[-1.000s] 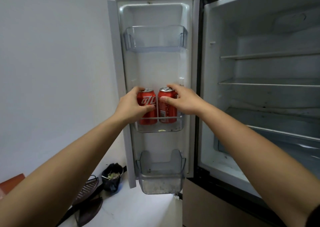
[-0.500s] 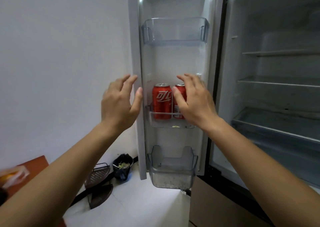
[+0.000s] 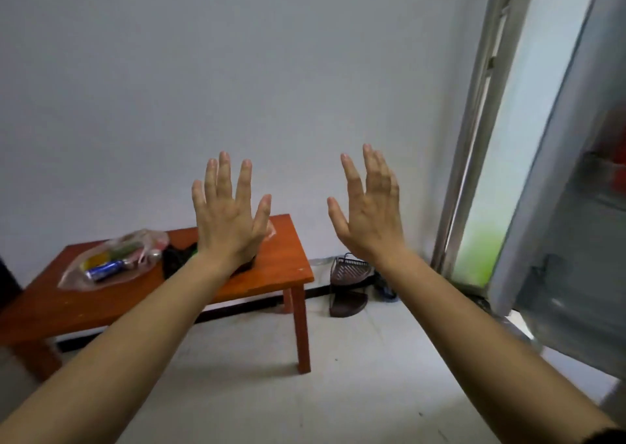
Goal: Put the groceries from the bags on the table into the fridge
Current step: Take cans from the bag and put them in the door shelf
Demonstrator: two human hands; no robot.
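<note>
The fridge door [image 3: 559, 179] stood open at the right edge. The orange surface [image 3: 271, 267] carried a clear grocery bag [image 3: 108, 260] at its left. The left hand [image 3: 230, 220] and right hand [image 3: 371, 216] were raised, fingers spread, empty.

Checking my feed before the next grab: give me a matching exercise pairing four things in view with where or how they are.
Things:
1. left hand
2. clear plastic bag
3. fridge door
4. dark wire rack

States:
A. on the floor by the wall
B. lying on the orange table
C. empty, fingers spread
D. open, at the frame's right edge

Pairs: 1-C, 2-B, 3-D, 4-A
</note>
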